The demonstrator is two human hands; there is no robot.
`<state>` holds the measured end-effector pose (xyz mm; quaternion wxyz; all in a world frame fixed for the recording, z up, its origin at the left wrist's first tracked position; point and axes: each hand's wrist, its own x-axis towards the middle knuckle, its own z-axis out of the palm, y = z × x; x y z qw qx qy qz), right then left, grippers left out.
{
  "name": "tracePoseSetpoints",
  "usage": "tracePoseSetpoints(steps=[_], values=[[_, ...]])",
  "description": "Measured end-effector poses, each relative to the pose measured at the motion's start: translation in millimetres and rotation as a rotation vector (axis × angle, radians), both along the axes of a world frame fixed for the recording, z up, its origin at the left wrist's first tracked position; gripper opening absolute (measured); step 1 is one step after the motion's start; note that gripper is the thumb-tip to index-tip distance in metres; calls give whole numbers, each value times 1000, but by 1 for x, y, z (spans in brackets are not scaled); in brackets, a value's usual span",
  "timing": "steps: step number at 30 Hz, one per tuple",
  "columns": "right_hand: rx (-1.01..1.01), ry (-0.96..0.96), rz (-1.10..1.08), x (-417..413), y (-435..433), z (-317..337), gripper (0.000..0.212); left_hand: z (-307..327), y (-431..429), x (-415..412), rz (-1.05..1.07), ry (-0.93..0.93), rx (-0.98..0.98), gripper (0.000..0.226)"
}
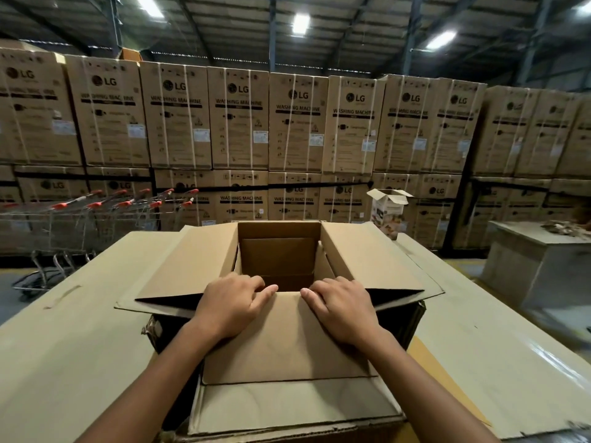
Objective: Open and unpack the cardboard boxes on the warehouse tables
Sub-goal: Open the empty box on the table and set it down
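Observed at the rear: a wall of stacked washing-machine cartons (240,123), two tiers high, across the full width of the view. Shopping trolleys (96,215) are parked to the left. A second desk (537,260) stands well apart to the right.

The desk (64,330) in the foreground is covered with flat cardboard sheeting. A small opened carton (388,212) stands at its far right corner.

The cardboard box (281,260) is placed on this desk directly ahead of the person, centred between the two forearms. Its top is already open. The left flap (188,266) and right flap (374,260) are splayed outward. The interior is in shadow, and no contents can be made out.

The near flap (287,340) lies between the person and the opening. Its free edge runs left to right.

That edge is gripped by both hands. The left hand (230,302) and right hand (342,305) are set side by side, apart, with fingers curled over the edge into the opening and thumbs laid on top. Nothing else is held.

Assessment: neither hand is nearer, as both are level on the same edge. The opening lies just beyond the fingertips, so the flap is judged to need drawing back toward the person before the interior can be reached.
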<state>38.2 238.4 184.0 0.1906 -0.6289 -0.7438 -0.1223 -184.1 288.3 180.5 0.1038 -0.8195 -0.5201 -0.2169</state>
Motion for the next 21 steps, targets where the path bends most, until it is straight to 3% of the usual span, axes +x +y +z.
tracePoseSetpoints(steps=[6, 12, 15, 21], values=[[-30, -24, -21, 2, -16, -10, 79, -12, -26, 4, 78, 58, -12, 83], [-148, 24, 90, 13, -66, -18, 70, -12, -85, 9, 88, 45, -250, 75], [-192, 221, 174, 34, -119, -19, 74, -6, -137, 32, 32, -54, -288, 80], [-12, 484, 123, 124, -242, -42, 78, -32, -258, 131, -249, -399, -193, 69]])
